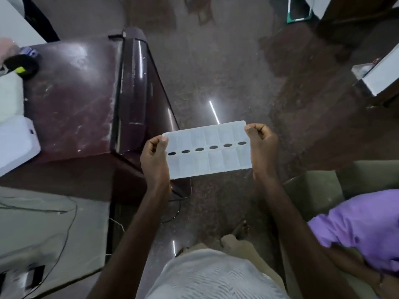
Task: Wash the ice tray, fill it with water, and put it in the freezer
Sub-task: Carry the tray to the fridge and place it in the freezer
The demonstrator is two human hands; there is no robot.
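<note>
Nearest the camera, a pale ribbed shirt (207,277) fills the bottom edge, and two bare forearms reach forward from it. At the end of the left forearm, the left hand (154,160) is curled, its thumb on top and fingers underneath, pinching the left short end of a white translucent plastic ice tray (207,149). Opposite it, the right hand (262,143) is curled the same way and pinches the right short end. Between both hands the tray is held out in the air, roughly level with a slight tilt, its two rows of rectangular cells facing up and a line of six dark oval holes running along the middle. Whether the cells hold water cannot be told.

Below the tray lies a dark speckled stone floor (216,72), with one bare foot (240,228) showing. Just left of the tray stands a dark maroon glossy refrigerator (82,98), seen from above, its door shut. Beyond it, at the left edge, sit white boxy items (15,143). To the right, a purple cloth (362,229) lies on an olive surface.
</note>
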